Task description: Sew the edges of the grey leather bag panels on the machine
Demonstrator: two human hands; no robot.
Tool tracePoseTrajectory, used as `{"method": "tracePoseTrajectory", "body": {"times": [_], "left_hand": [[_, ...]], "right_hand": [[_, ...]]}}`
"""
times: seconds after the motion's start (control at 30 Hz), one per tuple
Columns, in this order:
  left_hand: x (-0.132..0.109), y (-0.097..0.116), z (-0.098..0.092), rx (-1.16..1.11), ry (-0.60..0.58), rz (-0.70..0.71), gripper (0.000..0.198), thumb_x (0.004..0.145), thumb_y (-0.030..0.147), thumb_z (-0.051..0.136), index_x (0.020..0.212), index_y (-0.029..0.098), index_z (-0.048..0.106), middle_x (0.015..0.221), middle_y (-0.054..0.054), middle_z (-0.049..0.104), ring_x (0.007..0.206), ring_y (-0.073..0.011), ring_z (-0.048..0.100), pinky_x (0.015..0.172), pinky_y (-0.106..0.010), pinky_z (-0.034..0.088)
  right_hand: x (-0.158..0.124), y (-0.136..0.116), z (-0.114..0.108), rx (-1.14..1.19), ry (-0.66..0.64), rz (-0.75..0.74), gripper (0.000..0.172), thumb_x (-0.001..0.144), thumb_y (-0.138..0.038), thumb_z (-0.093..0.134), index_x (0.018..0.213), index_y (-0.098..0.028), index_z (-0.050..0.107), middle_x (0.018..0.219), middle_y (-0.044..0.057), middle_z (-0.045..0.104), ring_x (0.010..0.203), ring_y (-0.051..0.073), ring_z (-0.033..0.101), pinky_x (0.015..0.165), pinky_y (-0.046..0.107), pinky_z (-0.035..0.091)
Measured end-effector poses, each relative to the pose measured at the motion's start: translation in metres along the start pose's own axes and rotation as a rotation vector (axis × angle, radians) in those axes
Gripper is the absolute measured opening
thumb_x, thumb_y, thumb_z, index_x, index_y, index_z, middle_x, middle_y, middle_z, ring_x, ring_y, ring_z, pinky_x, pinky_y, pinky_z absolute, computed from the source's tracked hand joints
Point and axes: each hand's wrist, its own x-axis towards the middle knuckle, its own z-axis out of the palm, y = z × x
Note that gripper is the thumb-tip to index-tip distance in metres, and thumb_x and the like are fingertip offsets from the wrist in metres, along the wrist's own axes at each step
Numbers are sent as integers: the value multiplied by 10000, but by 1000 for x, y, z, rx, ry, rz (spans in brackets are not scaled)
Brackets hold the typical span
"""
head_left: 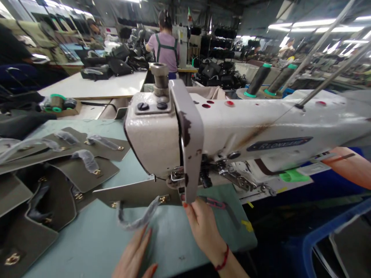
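A white sewing machine [232, 127] stands on a pale green table [87, 243]. A grey leather panel [136, 193] lies under its head, with gold rings and a handle wrapped in clear film [139, 221] hanging off it. My right hand [203, 226], with a red cord at the wrist, reaches to the panel's edge by the needle. Its fingers are stretched out and the tips are partly hidden behind the machine's face plate. My left hand [131, 255] lies flat on the table just below the wrapped handle, fingers straight, holding nothing.
Several grey bag panels with wrapped handles [84, 162] are stacked at the left. Red-handled snips [216, 202] lie by the needle plate. Thread cones [257, 81] stand behind the machine. A bare arm [350, 166] shows at the right edge. A person in an apron [165, 46] works at a far table.
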Motion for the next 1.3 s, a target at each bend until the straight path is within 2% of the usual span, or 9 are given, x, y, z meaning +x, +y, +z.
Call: {"method": "tracePoseTrajectory", "body": {"times": [0.1,0.17,0.23,0.33,0.4,0.5,0.83,1.07,1.3], "left_hand": [[37,-25,22,216,89,22,891,894,370,578,1580,161,51,1639,-231,83,1479,-444,173,1077,-659,355],[81,-37,18,299,166,121,906,869,332,622,1576,150,86,1617,-272,147,1480,-482,101,1079,-731,263],[118,-40,3,360,146,250,747,858,307,641,1515,167,315,1485,-266,434,1416,-505,286,1059,-768,238],[144,-30,-27,395,35,392,527,835,346,676,1308,135,578,1224,-239,654,1116,-433,599,968,-662,437],[147,-18,-44,430,-11,397,484,794,369,721,1211,133,655,1165,-233,680,985,-395,640,826,-555,537],[147,-2,-58,480,-45,362,435,771,371,744,1155,170,704,1148,-203,696,928,-377,640,736,-508,550],[145,-10,-49,390,-84,273,435,860,414,628,1249,222,664,1199,-159,693,1041,-375,617,848,-517,466],[158,1,-58,351,-190,143,391,918,455,539,1248,286,661,1184,-97,704,1084,-331,610,905,-506,479],[169,14,-77,263,-222,58,390,941,489,480,1230,287,647,1294,-77,650,1143,-305,591,1008,-479,478]], "right_hand": [[7,-15,15,128,37,43,274,1009,-321,472,1073,-176,696,976,79,752,905,215,701,786,266,486],[10,-19,23,188,46,84,258,1000,-334,497,1046,-181,700,953,70,751,865,204,696,745,246,470],[11,-22,27,249,51,119,254,993,-330,502,995,-175,704,878,58,734,797,189,673,696,232,447],[10,-25,26,342,48,163,303,991,-354,490,850,-158,673,706,18,632,655,148,570,599,220,378],[10,-27,22,379,44,190,369,988,-396,482,743,-154,613,622,-13,514,588,121,459,546,221,310],[11,-29,17,418,31,219,421,982,-430,469,666,-157,527,604,-33,399,581,107,364,534,227,256],[14,-31,16,415,-20,288,410,969,-444,447,687,-157,525,608,-36,385,590,111,346,542,240,242],[21,-27,18,394,20,284,454,955,-501,460,738,-144,637,679,30,584,651,162,510,619,236,401],[27,-13,22,393,49,260,471,916,-585,528,893,-159,726,877,123,720,905,286,647,738,296,511]]}}
